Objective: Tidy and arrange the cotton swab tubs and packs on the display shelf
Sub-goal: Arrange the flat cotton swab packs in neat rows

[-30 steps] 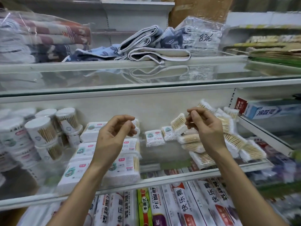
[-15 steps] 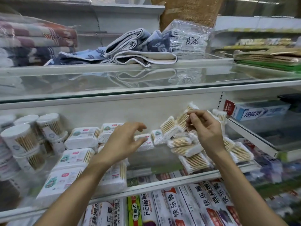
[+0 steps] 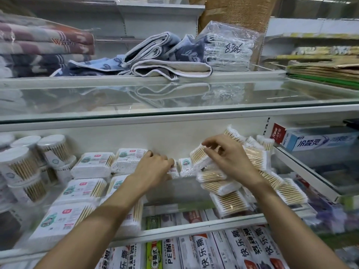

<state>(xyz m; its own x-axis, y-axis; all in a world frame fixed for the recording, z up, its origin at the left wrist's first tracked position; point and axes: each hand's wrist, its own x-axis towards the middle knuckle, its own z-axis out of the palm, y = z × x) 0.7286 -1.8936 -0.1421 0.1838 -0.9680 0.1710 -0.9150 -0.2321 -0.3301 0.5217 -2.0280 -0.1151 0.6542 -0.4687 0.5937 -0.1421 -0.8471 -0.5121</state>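
Observation:
My left hand (image 3: 153,167) reaches to the back of the glass shelf (image 3: 194,228), fingers curled over a small white swab pack (image 3: 173,171). A second small pack (image 3: 185,166) stands just right of it. My right hand (image 3: 229,158) pinches the edge of a clear swab pack (image 3: 200,158) on top of a loose, tilted pile of clear packs (image 3: 231,202). White labelled swab packs (image 3: 91,165) lie in rows under my left forearm. Round swab tubs (image 3: 21,164) are stacked at the far left.
An upper glass shelf (image 3: 174,98) with folded towels (image 3: 165,61) hangs close above. A toothpaste box (image 3: 318,140) sits on the neighbouring shelf at right. Cling wrap boxes (image 3: 204,253) fill the level below. A bare strip of shelf lies between the white packs and the clear pile.
Both hands have moved forward and down into the shelf. My left hand went from hovering open to closing on the small back pack; my right hand lowered its clear pack onto the pile.

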